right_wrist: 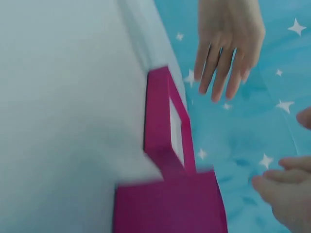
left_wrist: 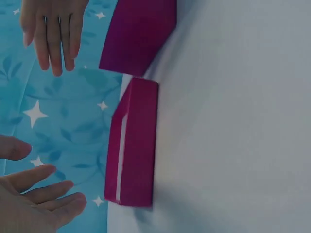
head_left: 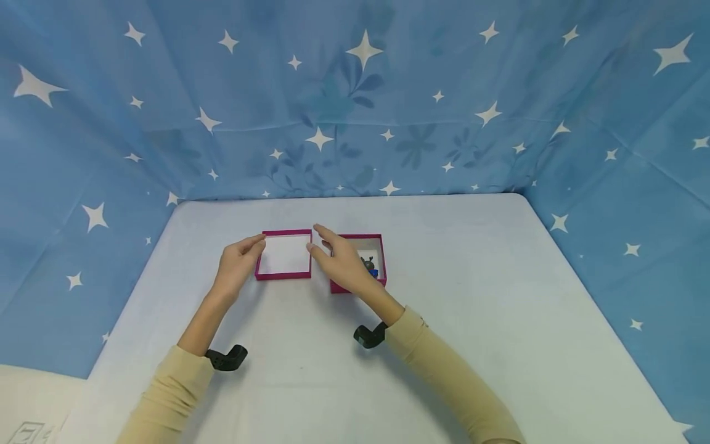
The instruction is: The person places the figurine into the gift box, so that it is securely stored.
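Observation:
A shallow magenta box lid (head_left: 284,276) with a white inside lies on the white table, its hollow side up. To its right stands a deeper magenta box (head_left: 384,259), partly hidden behind my right hand and forearm. Inside the box is a small figurine (head_left: 370,266), brownish on top and blue below. My left hand (head_left: 235,265) hovers by the lid's left side, fingers extended. Between lid and box, above the table, is my right hand (head_left: 339,259) with its fingers spread. Both wrist views show the left hand (left_wrist: 39,199) and right hand (right_wrist: 286,189) apart from the lid, holding nothing.
A blue curtain (head_left: 277,105) with white stars and leaf prints borders the table (head_left: 471,296) at the back and sides. A black wrist camera (head_left: 227,359) sits on my left wrist and another (head_left: 370,336) on my right. A pale printed surface (head_left: 28,401) shows at lower left.

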Available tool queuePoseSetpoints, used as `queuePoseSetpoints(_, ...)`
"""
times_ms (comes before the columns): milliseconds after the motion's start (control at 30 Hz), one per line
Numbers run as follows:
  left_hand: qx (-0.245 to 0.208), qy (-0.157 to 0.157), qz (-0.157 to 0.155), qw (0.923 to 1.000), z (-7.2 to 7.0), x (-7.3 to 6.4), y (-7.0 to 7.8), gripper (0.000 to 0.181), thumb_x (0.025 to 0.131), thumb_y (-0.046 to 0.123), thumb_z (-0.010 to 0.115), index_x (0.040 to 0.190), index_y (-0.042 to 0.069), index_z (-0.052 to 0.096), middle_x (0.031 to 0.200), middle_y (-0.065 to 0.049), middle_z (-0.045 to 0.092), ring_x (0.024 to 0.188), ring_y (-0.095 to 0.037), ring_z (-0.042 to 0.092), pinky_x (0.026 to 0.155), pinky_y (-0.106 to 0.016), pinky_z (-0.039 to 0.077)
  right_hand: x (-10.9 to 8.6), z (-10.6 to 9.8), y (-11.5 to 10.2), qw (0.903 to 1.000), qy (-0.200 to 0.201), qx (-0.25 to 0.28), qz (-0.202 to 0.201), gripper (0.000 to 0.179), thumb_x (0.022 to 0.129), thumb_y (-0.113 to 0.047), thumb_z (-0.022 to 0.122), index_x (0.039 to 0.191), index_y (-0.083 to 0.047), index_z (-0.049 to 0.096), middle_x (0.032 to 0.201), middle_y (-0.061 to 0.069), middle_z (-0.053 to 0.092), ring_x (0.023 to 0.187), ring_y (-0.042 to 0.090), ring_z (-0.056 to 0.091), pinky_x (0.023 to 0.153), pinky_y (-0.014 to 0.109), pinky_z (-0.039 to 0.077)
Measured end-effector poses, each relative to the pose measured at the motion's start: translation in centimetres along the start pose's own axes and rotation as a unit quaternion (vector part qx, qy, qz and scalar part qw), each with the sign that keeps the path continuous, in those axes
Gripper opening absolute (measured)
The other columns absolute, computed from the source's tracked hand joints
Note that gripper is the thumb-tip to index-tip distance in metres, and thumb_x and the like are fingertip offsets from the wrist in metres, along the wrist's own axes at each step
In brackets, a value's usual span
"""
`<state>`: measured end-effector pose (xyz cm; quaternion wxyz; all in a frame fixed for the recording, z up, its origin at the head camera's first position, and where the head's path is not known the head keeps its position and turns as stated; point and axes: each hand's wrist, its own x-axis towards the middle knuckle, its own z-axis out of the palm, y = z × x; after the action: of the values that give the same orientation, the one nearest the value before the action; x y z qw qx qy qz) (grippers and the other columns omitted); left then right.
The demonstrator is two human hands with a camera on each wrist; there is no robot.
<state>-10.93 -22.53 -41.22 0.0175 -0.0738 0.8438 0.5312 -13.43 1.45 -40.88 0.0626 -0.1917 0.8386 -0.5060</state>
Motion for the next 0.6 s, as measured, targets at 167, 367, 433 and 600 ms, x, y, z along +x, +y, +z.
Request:
queuePoseSetpoints(167, 0.024, -0.012, -0.028, 0.9993, -0.9, 0.4, -0.5, 0.06, 0.109, 0.037, 0.043, 0.158, 0.003, 0.037, 0.163, -0.021, 0.036, 0.153, -0.039, 0.032, 0.124, -0.056, 0.029, 0.8, 2.8, -1.0, 0.9981, 0.014, 0.04, 0.045, 0.061, 0.104, -0.034, 0.056, 0.155, -0.003, 0.044, 0.159, 0.015, 0.047, 0.14, 0.034, 0.053, 0.114, 0.045, 0.047)
queuePoseSetpoints(367, 0.017, -0.036, -0.05, 0.9979, -1.3, 0.8, -1.4, 0.064, 0.109, 0.038, 0.043, 0.162, 0.004, 0.029, 0.168, -0.021, 0.028, 0.155, -0.041, 0.025, 0.124, -0.06, 0.025, 1.6, 5.6, -1.7, 0.9923, 0.039, 0.044, 0.109, 0.067, 0.103, -0.037, 0.056, 0.158, -0.003, 0.038, 0.163, 0.012, 0.041, 0.15, 0.031, 0.04, 0.121, 0.055, 0.035)
queuePoseSetpoints(433, 0.009, -0.052, -0.053, 0.9972, -1.2, 1.0, -1.7, 0.066, 0.109, 0.039, 0.043, 0.163, 0.005, 0.026, 0.169, -0.021, 0.023, 0.156, -0.041, 0.022, 0.125, -0.061, 0.023, 1.8, 6.2, -1.7, 0.9891, 0.053, 0.051, 0.127, 0.07, 0.103, -0.037, 0.056, 0.159, -0.002, 0.034, 0.165, 0.013, 0.038, 0.153, 0.03, 0.034, 0.124, 0.054, 0.03)
queuePoseSetpoints(600, -0.007, -0.074, -0.061, 0.9954, -0.8, 1.4, -2.2, 0.069, 0.109, 0.038, 0.044, 0.164, 0.004, 0.019, 0.17, -0.021, 0.018, 0.158, -0.039, 0.018, 0.127, -0.058, 0.02, 2.2, 7.3, -1.1, 0.9821, 0.085, 0.073, 0.152, 0.075, 0.102, -0.031, 0.056, 0.158, 0.008, 0.026, 0.165, 0.022, 0.033, 0.154, 0.035, 0.03, 0.126, 0.048, 0.027)
